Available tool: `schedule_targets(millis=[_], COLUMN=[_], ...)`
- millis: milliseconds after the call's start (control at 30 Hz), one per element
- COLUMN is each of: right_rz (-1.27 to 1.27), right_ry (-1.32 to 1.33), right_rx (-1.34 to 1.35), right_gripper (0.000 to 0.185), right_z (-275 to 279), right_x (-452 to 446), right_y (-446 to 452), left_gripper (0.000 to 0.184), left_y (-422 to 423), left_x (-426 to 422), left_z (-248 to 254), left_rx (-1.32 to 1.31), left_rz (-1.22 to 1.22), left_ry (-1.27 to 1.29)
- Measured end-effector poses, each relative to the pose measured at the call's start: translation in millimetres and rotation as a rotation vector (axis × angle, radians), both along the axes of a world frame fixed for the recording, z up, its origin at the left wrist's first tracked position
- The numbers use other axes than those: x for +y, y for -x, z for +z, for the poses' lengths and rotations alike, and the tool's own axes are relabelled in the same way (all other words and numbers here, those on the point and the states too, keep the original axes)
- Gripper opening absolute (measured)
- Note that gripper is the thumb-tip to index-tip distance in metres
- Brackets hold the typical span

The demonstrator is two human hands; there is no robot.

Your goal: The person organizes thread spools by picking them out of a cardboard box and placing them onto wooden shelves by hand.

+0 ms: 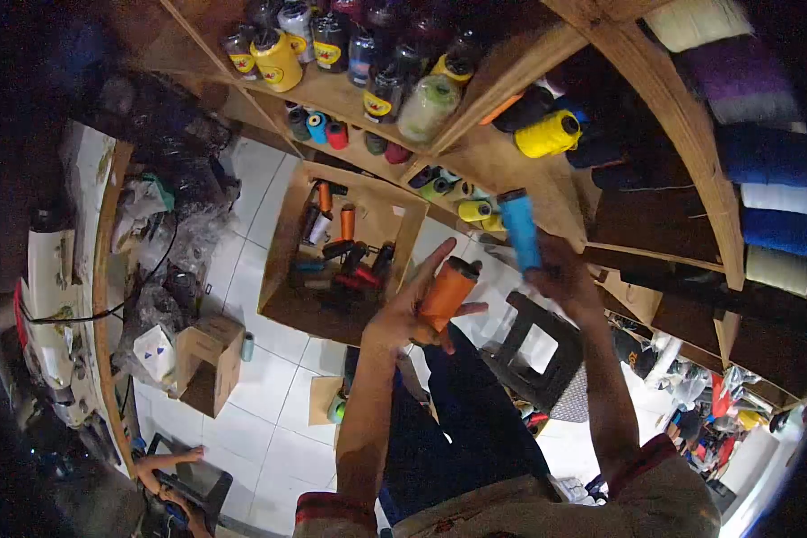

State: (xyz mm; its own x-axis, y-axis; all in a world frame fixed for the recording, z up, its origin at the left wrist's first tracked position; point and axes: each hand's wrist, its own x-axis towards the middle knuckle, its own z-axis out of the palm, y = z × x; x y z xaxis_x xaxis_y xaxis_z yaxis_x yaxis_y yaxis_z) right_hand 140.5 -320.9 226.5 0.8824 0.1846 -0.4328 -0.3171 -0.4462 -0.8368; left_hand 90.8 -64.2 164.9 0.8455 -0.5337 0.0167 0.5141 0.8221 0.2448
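An orange thread spool (pixel 448 293) with a dark end lies tilted in my left hand (pixel 402 316), its fingers partly spread around it. My right hand (pixel 562 273) grips a blue thread spool (pixel 517 229) by its lower end, raised in front of the shelf. Below and to the left of my hands, an open cardboard box (pixel 402 208) on the floor holds several orange, dark, red and white spools. Both held spools are apart from the box and the shelf.
A wooden shelf (pixel 332 85) carries several thread cones, including a yellow cone (pixel 547 134). A dark stool (pixel 520 336) stands by my legs. A smaller carton (pixel 208 363) sits on the tiled floor (pixel 273 399). Another person's arm (pixel 166 462) shows at lower left.
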Motion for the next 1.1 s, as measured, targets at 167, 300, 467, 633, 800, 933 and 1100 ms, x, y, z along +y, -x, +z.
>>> schedule_targets(millis=[167,300,467,633,800,933,1100], right_rz=[-0.319,-0.375,-0.289,-0.308,-0.338,-0.39,-0.457], right_ry=[0.039,0.327,0.676,0.772,0.57,0.599,0.516], right_rx=[-0.357,-0.511,-0.553,-0.609,-0.578,-0.641,-0.653], right_gripper=[0.048,0.04,0.034,0.034,0.03,0.027,0.029], right_z=[22,39,22,-7,-35,-34,-45], right_x=[-61,-51,-29,-27,-26,-13,-15], right_y=[-28,-78,-134,-138,-137,-137,-132], left_gripper=[0.097,0.083,0.081,0.08,0.08,0.081,0.082], left_y=[11,11,13,13,16,12,12], left_x=[11,9,12,16,17,17,20], left_z=[-21,-15,-10,-13,-16,-18,-23], left_rx=[-0.008,0.09,0.16,0.184,0.219,0.174,0.195], left_rz=[-0.11,-0.009,0.05,0.065,0.063,0.065,0.066], left_ry=[-0.143,-0.28,-0.428,-0.434,-0.425,-0.433,-0.409])
